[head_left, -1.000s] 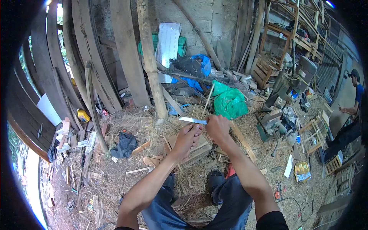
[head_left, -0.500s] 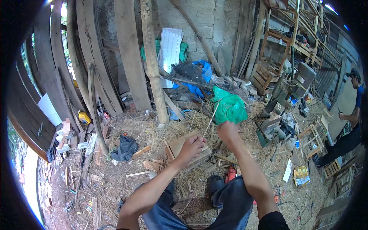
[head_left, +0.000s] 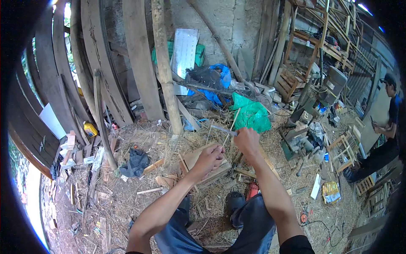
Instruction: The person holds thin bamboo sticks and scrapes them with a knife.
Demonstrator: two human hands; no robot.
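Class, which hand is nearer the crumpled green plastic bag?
Right: the right hand is just below the green bag in view; the left hand sits lower, further left.

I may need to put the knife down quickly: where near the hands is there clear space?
The most open patch is straw-strewn ground between the dark crumpled bundle and the wooden post; nothing large lies there. The wooden block is partly hidden behind the left hand. It's crowded around the yellow bottle, with wood scraps beside it.
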